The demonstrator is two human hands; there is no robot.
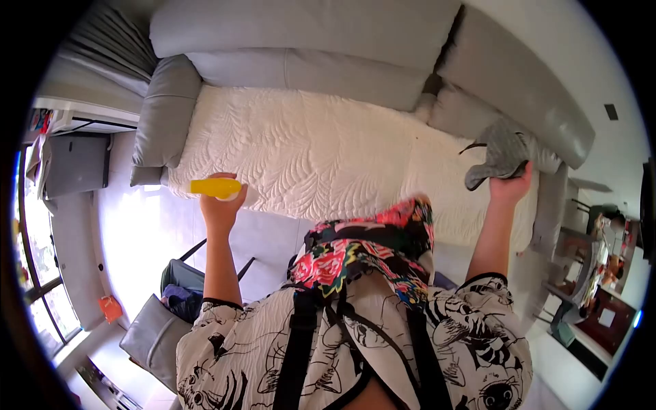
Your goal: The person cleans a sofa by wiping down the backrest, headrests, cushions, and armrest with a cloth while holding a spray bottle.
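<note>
My left hand [222, 201], stretched out over the near left edge of the sofa seat, is closed around a smooth yellow bottle-shaped thing [213, 187]; its exact kind does not show. Out to the right, my right hand [514, 186] grips a soft grey cap [504, 152] by its near edge, above the right part of the seat. A thin dark strap sticks out from the cap's left side. Between my arms, a red and black floral cloth carrier [369, 246] hangs at my chest on black straps.
A grey sofa [307, 31] with a cream quilted cover [307, 147] stretches ahead, its corner at the right. A grey stool [154, 335] and an orange bag [109, 309] are at lower left near the window. A cluttered table [594, 260] stands far right.
</note>
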